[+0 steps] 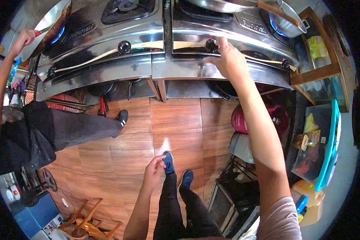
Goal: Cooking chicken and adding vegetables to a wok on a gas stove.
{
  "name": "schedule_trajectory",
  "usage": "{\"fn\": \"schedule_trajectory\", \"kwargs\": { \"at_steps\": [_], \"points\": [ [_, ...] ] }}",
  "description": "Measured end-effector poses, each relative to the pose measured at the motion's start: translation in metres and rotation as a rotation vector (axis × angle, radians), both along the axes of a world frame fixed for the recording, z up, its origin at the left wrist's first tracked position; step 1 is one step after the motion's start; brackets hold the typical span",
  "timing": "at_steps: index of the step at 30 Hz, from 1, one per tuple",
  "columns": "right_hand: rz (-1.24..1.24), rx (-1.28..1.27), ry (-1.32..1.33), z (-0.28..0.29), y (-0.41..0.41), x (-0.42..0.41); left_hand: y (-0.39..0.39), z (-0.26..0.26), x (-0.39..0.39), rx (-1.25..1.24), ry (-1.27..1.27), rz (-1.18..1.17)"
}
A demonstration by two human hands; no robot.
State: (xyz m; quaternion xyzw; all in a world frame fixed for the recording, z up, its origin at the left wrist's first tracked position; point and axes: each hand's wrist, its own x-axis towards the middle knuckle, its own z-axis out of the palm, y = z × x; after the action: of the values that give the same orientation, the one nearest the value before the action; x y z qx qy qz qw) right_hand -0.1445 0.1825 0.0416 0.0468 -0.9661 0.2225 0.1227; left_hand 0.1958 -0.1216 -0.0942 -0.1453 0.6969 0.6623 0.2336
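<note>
My right hand (231,61) is stretched out to the front of the right-hand steel gas stove (198,33). Its fingers are right beside a black control knob (211,44), with the thumb spread away below; whether they touch is unclear. My left hand (154,172) hangs low over the floor with loosely bent fingers and holds nothing. Above the right stove, a metal pan (225,5) with a wooden handle (277,13) is partly cut off by the picture's rim. Beside it, an aluminium pot (291,25) sits over a lit blue flame (276,27).
At left, a co-worker's hand (24,42) grips the handle of a wok (45,39) over a flame. That person's shoe (122,119) is on the tiled floor (132,150). Right: a glazed wooden cabinet (318,73), a pink gas cylinder (239,120), a turquoise-lidded clear box (327,150). A wooden stool (85,225) is low left.
</note>
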Motion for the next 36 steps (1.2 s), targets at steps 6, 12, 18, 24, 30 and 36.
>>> {"fn": "schedule_trajectory", "kwargs": {
  "at_steps": [6, 12, 18, 24, 30, 36],
  "points": [
    [-0.061, 0.402, 0.491, 0.161, 0.055, 0.013, -0.006, 0.074, 0.017, 0.092, -0.096, 0.004],
    [-0.340, 0.355, -0.395, 0.187, 0.155, -0.088, 0.006, 0.169, -0.096, 0.010, 0.174, 0.088],
    [-0.164, 0.333, -0.187, 0.207, 0.157, -0.098, 0.031, 0.247, -0.296, -0.071, 0.501, 0.068],
    [-0.011, 0.556, -0.301, 0.320, 0.165, -0.111, 0.024, 0.275, -0.471, -0.487, 0.564, 0.295],
    [0.182, 0.615, -0.551, 0.270, 0.161, -0.184, -0.010, 0.221, -0.592, -0.766, 0.443, 0.214],
    [-0.096, -0.203, -0.527, 0.192, 0.182, -0.123, 0.022, 0.240, -0.596, -0.428, 0.358, -0.047]
  ]
}}
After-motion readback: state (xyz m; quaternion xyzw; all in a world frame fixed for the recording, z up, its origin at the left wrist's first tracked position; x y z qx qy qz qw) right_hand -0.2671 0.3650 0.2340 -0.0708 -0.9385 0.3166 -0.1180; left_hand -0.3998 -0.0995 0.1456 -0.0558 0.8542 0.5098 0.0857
